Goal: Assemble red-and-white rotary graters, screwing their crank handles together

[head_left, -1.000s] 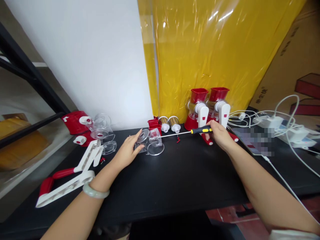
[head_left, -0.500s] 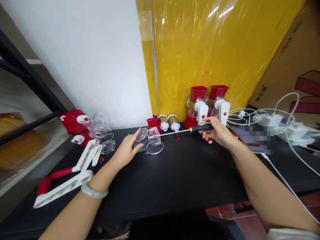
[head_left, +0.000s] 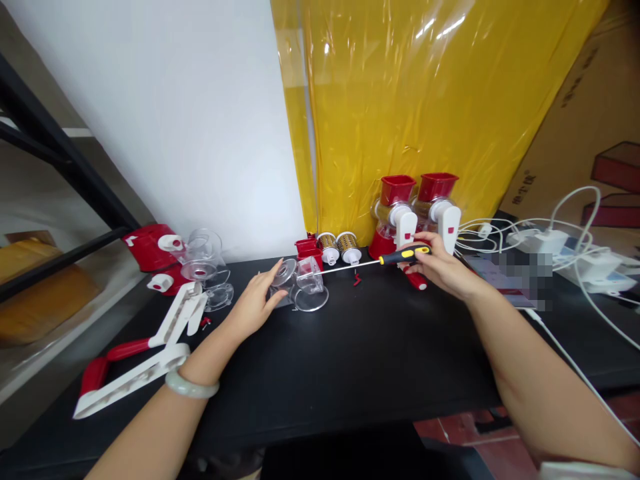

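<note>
My left hand (head_left: 257,299) grips a transparent plastic grater housing (head_left: 311,300) that lies on its side on the black table. Fingers and thumb close round its left end. In my right hand (head_left: 441,268) is a long screwdriver (head_left: 395,257) with a black and yellow handle, held level. Its thin shaft points left, and the tip reaches into the housing's square opening. Whether the tip sits on a screw is too small to tell. Just behind the housing are red plastic parts (head_left: 309,251) and two metal grater drums (head_left: 349,248). A small red piece (head_left: 357,280) lies near the shaft.
Two assembled red-and-white rotary graters (head_left: 397,193) stand behind my right hand. To the left lie red bases (head_left: 154,248), more transparent housings (head_left: 205,257) and white crank handles (head_left: 133,381). A phone (head_left: 500,280), white cables and a power strip (head_left: 595,263) occupy the right.
The screwdriver handle has turned in my right hand, so more of its yellow shows and the fingers are more extended. My left hand and the housing stay in place.
</note>
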Action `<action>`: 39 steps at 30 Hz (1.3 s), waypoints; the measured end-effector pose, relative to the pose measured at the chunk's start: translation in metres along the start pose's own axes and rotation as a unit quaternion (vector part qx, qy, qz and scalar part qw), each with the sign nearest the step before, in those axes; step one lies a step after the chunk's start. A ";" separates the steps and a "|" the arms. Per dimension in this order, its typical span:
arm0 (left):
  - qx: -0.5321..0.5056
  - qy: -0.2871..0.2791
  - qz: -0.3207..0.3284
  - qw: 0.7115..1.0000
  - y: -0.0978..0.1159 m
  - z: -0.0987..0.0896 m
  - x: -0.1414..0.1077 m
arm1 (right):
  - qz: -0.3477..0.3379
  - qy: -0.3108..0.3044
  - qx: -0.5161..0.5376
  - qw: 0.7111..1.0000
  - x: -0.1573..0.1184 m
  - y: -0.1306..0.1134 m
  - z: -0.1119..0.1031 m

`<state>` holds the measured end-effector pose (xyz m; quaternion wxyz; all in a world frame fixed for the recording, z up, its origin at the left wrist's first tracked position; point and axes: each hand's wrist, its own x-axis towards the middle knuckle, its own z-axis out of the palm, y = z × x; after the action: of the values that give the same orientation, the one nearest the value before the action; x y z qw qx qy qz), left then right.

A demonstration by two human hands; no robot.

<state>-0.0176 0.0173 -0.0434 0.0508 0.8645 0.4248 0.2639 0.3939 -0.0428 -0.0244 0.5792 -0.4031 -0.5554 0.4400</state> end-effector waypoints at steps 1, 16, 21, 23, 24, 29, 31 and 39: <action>0.000 0.000 -0.001 1.000 0.000 0.000 0.000 | -0.008 -0.012 0.007 1.000 -0.001 -0.001 -0.001; -0.003 -0.003 0.001 1.000 -0.005 0.002 -0.001 | -0.028 -0.011 -0.079 0.996 -0.001 0.002 -0.009; -0.002 0.002 0.011 1.000 -0.005 0.002 -0.001 | -0.008 -0.024 -0.139 0.990 0.000 0.006 -0.010; -0.001 0.003 0.014 1.000 -0.006 0.003 -0.001 | 0.000 0.001 -0.176 0.984 0.003 0.010 -0.009; 0.000 0.003 0.014 1.000 -0.006 0.003 -0.001 | -0.004 0.015 -0.175 0.984 0.004 0.012 -0.009; 0.002 0.004 0.003 1.000 -0.005 0.002 -0.001 | -0.035 0.015 -0.081 0.996 0.003 0.008 -0.007; 0.001 0.006 0.005 1.000 -0.006 0.002 -0.001 | -0.022 -0.015 -0.092 0.995 0.001 0.004 -0.006; -0.009 0.005 0.029 1.000 -0.011 0.005 -0.001 | -0.008 0.033 -0.156 0.987 0.003 0.006 -0.005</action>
<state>-0.0235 0.0246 -0.0516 0.0486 0.8746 0.3978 0.2730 0.3983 -0.0387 -0.0293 0.5306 -0.4980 -0.6015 0.3297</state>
